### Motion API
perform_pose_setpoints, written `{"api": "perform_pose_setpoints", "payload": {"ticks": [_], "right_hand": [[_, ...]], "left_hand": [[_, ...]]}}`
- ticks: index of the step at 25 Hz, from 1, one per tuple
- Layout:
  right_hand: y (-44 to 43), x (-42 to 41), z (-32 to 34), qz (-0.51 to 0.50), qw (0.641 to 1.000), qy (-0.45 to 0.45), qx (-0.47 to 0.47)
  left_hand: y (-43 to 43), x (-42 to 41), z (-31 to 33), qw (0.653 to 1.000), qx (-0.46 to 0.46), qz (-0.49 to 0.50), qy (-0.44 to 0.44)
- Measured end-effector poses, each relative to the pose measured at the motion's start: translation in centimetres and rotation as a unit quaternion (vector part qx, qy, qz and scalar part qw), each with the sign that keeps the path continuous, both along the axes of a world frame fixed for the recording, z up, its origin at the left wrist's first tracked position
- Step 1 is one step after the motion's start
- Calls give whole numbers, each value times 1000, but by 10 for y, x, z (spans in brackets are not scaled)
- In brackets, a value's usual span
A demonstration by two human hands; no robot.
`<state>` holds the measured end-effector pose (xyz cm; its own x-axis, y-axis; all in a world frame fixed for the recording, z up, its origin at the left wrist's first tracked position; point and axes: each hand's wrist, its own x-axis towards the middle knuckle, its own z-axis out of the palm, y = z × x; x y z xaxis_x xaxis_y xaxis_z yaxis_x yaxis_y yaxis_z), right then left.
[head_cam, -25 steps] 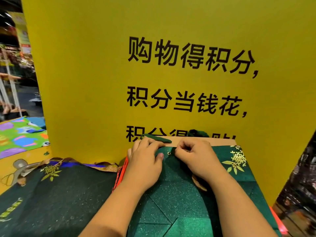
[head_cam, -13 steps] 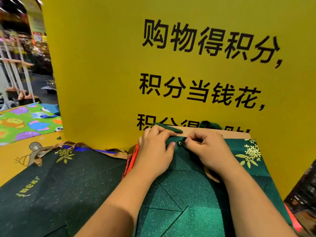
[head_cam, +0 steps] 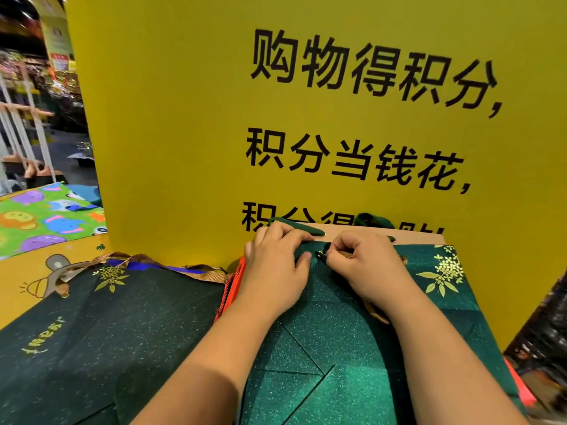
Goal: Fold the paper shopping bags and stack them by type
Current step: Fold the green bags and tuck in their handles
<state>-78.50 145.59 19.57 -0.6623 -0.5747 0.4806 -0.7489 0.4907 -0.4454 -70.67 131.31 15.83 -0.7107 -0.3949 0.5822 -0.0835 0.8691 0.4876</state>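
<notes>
Grip unchanged; left hand (head_cam: 276, 266) still presses green bag (head_cam: 337, 335) flat at 12 o'clock edge; right hand (head_cam: 366, 269) still pinches handle cord (head_cam: 327, 250).

Shop floor, yellow loyalty-points sign (head_cam: 337, 118), crowded goods displays (head_cam: 33, 72) behind, cartoon play mat (head_cam: 46, 219)
</notes>
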Motion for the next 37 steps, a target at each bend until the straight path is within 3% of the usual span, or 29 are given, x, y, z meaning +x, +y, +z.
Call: {"api": "perform_pose_setpoints", "payload": {"ticks": [16, 24, 28, 33, 37], "right_hand": [[0, 1, 3, -13, 1000, -28, -2], [-5, -3, -5, -7, 1000, 26, 9], [-4, -2, -4, -57, 992, 115, 14], [4, -3, 6, -85, 996, 20, 35], [10, -4, 11, -32, 996, -51, -71]], "left_hand": [[-1, -1, -1, 1000, 2, -5, 9], [-2, -1, -2, 1000, 4, -10, 27], [-2, 0, -2, 999, 10, -17, 42], [0, -1, -2, 998, -38, 14, 42], [1, 0, -3, 993, -83, 22, 82]]}}
